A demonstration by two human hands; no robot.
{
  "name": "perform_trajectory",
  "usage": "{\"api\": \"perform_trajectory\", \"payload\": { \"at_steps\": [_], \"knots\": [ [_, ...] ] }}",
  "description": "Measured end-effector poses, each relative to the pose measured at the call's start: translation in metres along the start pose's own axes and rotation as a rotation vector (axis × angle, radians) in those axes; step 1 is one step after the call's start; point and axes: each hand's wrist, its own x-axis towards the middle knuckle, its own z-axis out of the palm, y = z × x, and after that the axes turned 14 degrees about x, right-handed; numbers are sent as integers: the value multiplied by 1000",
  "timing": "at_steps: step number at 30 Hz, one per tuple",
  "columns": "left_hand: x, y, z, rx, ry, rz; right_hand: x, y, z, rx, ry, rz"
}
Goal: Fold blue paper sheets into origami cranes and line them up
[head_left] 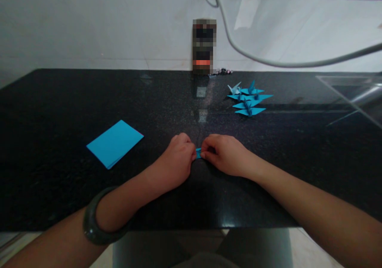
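Between my two hands, low over the dark countertop, is a small folded piece of blue paper (198,153); most of it is hidden by my fingers. My left hand (180,154) is closed on its left side, the fingers curled. From the right, my right hand (225,152) pinches the paper between thumb and forefinger. A stack of blue paper sheets (115,144) lies turned at an angle to the left of my hands. Beyond my right hand sits a cluster of several folded paper cranes (250,110), blue with one paler crane (234,88).
A glossy black countertop (59,112) runs back to a pale wall. Against the wall stands a pixelated upright object (204,47), with a small beaded strand (223,71) beside it. A grey cable (286,65) hangs across the upper right. A clear sheet edge (349,104) shows at right.
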Motion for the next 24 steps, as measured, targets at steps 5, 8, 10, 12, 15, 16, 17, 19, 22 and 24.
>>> {"api": "perform_trajectory", "payload": {
  "at_steps": [5,8,10,12,15,16,17,19,22,24],
  "knots": [
    [1,0,-1,17,-2,-24,0,-1,1,-80,-8,-1],
    [0,0,-1,26,-20,-36,1,0,2,-131,-21,-9],
    [0,0,-1,39,-22,-32,1,-1,2,-151,-36,-6],
    [-1,1,0,57,-17,-22,1,-2,2,-171,-42,-2],
    [-1,1,0,82,-12,-3,1,-4,1,-198,-45,-4],
    [-1,1,0,89,-17,2,0,-5,2,-206,-45,-6],
    [-1,1,0,93,-23,4,0,-6,2,-214,-44,-9],
    [-1,1,0,94,-31,0,0,-6,2,-226,-44,-16],
    [-1,0,1,82,-14,-5,1,-6,3,-234,-47,-20],
    [-1,0,2,74,-17,-6,1,-6,4,-239,-46,-18]
  ]
}}
